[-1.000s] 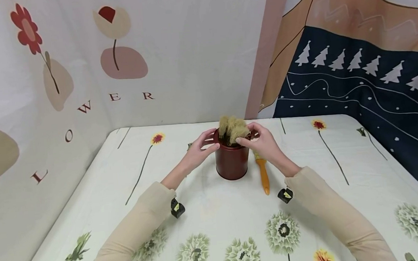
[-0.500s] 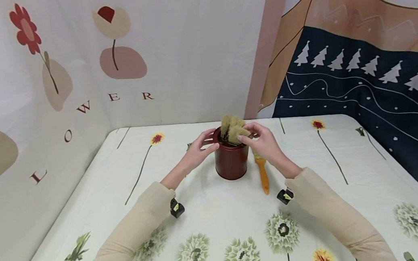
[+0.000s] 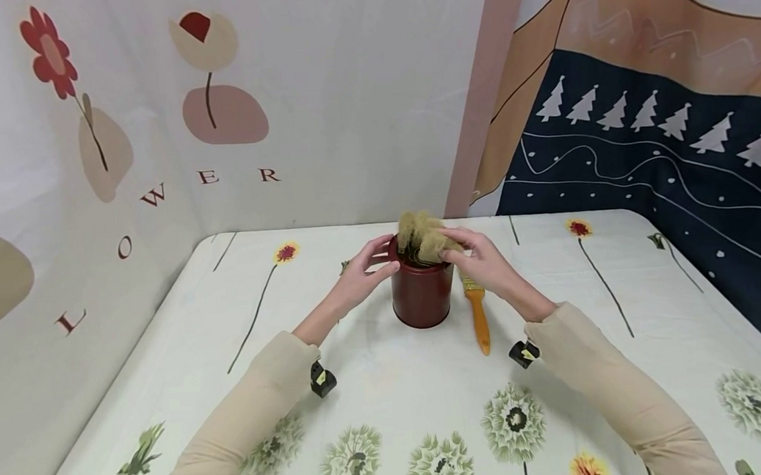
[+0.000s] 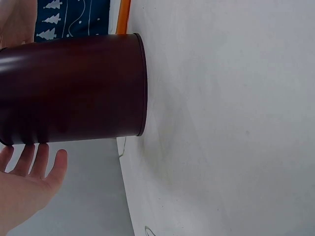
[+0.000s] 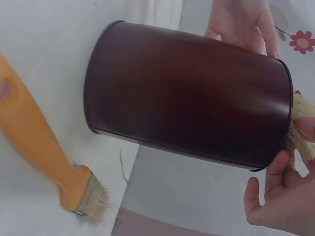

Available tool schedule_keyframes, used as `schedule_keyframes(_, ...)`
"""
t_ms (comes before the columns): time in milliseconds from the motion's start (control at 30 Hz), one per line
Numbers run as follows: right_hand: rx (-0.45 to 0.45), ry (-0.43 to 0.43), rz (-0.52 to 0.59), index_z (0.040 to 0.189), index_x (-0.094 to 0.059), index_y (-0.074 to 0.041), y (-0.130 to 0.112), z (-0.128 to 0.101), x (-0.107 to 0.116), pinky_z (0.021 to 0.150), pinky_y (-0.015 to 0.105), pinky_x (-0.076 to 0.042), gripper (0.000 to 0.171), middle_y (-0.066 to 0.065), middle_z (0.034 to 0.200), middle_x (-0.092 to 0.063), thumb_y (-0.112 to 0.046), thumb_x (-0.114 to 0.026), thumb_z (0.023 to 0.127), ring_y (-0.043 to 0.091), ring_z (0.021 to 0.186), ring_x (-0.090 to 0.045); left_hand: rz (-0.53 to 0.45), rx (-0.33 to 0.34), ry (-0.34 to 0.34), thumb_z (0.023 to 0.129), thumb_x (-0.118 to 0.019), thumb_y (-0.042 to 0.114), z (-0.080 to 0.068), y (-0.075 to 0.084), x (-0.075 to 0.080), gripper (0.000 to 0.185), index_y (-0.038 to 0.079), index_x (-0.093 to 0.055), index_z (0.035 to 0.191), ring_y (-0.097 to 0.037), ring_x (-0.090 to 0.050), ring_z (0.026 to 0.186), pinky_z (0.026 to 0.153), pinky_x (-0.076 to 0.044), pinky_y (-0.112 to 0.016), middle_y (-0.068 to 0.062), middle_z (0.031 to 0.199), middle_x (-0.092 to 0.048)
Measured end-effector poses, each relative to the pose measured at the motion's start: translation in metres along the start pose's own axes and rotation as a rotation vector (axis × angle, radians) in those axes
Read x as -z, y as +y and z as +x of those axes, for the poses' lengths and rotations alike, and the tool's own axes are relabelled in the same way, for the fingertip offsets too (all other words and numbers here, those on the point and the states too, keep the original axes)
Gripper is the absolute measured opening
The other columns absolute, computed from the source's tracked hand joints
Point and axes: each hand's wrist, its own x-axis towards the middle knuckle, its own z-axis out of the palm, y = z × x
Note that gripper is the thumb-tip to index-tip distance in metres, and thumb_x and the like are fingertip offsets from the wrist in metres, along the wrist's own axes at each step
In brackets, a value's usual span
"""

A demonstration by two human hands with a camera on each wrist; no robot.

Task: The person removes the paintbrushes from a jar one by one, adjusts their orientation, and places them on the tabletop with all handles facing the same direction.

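Observation:
A dark red can (image 3: 420,293) stands upright mid-table with several tan brush heads (image 3: 420,229) sticking out of its top. My left hand (image 3: 382,258) rests against the can's left rim, fingers fairly straight; in the left wrist view its fingers (image 4: 34,164) lie beside the can (image 4: 74,88). From the right, my right hand (image 3: 452,244) reaches over the rim and pinches the bristles of one brush. In the right wrist view its fingers (image 5: 275,194) curl at the rim of the can (image 5: 187,118), touching the bristles (image 5: 301,135).
An orange-handled brush (image 3: 477,315) lies flat on the flowered tablecloth (image 3: 394,428) just right of the can, also in the right wrist view (image 5: 44,157). Printed cloth walls stand behind and to both sides. The table's right edge runs along the dark tree-patterned cloth (image 3: 682,194).
My right hand has shifted slightly left and over the bristles, pressing the brush head lower into the can. The left hand and the can have stayed put.

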Motion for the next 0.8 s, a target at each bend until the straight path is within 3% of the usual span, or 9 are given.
schedule_keyframes(100,0.024,0.039,0.008,0.122,-0.049,-0.005,0.009,0.003,-0.002,0.086,0.040,-0.035,0.035,0.010,0.117,-0.050,-0.006,-0.051,0.087,0.023,0.099,-0.044,-0.002,-0.001,0.000,0.089,-0.054,0.019,0.000,0.000,0.000,0.056,0.006,-0.028,0.137,-0.027,-0.037,0.118,0.090,-0.038,-0.040,-0.015,0.132,-0.036)
schedule_keyframes(333,0.048,0.120,0.074,0.122,-0.043,-0.006,0.008,0.005,0.000,0.079,0.033,-0.039,0.038,0.011,0.083,-0.054,-0.013,-0.057,0.086,0.020,0.082,-0.049,-0.009,-0.009,-0.001,0.089,-0.054,0.018,0.000,0.000,0.000,0.055,0.005,-0.029,0.136,-0.027,-0.038,0.117,0.089,-0.039,-0.040,-0.015,0.131,-0.038)
schedule_keyframes(500,0.030,0.173,0.095,0.120,-0.050,-0.006,0.006,0.014,0.006,0.073,0.029,-0.039,0.034,0.008,0.087,-0.053,-0.024,-0.051,0.091,0.019,0.082,-0.048,-0.011,0.004,0.000,0.089,-0.054,0.019,0.000,0.001,-0.001,0.055,0.006,-0.029,0.137,-0.027,-0.038,0.117,0.089,-0.038,-0.041,-0.015,0.131,-0.038)
schedule_keyframes(633,0.015,0.196,0.088,0.115,-0.056,-0.005,0.007,0.025,0.013,0.077,0.032,-0.038,0.033,0.008,0.099,-0.054,-0.027,-0.049,0.092,0.022,0.092,-0.048,-0.012,0.005,-0.002,0.089,-0.054,0.019,0.000,0.001,-0.001,0.055,0.007,-0.029,0.137,-0.027,-0.037,0.118,0.089,-0.038,-0.041,-0.015,0.131,-0.038)
schedule_keyframes(800,-0.085,0.114,0.146,0.118,-0.054,-0.005,0.014,0.040,0.020,0.090,0.040,-0.035,0.033,0.011,0.116,-0.050,-0.023,-0.045,0.093,0.025,0.104,-0.043,-0.009,0.001,-0.001,0.089,-0.054,0.019,0.000,0.001,-0.001,0.055,0.007,-0.029,0.137,-0.027,-0.038,0.117,0.089,-0.038,-0.041,-0.014,0.131,-0.038)
